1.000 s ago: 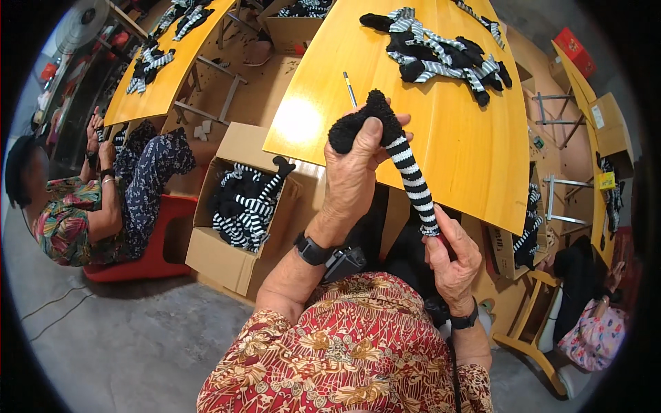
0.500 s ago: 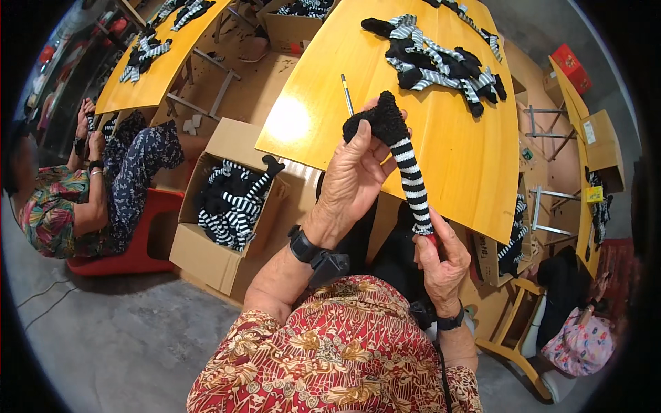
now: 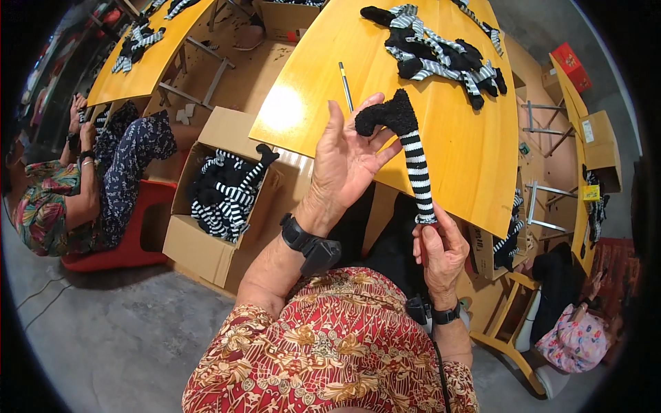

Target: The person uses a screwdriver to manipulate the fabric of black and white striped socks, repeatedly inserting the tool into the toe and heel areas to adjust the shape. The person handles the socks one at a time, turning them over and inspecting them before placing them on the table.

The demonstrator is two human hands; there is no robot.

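A slim black-and-white striped knitted sock [image 3: 417,168] with a fuzzy black foot stands nearly upright in front of me, over the near edge of the yellow table. My right hand [image 3: 443,251] pinches its striped lower end between thumb and fingers. Beside the black foot, my left hand [image 3: 348,162] is palm up, thumb lifted and fingers spread; the fingers partly pass behind the foot. A pile of similar striped socks [image 3: 441,55] lies farther back on the table [image 3: 310,103]. A pencil-like stick [image 3: 345,86] rests on the tabletop just beyond my left hand.
An open cardboard box [image 3: 200,244] of striped socks stands on the floor at left. Another box [image 3: 485,255] with socks is under the table's right side. One person [image 3: 58,199] sits on a red chair [image 3: 131,234] at left; another [image 3: 575,337] is at lower right.
My left thumb has lifted off the black foot and the left fingers have opened. The sock stays in my right hand. My view has shifted slightly.
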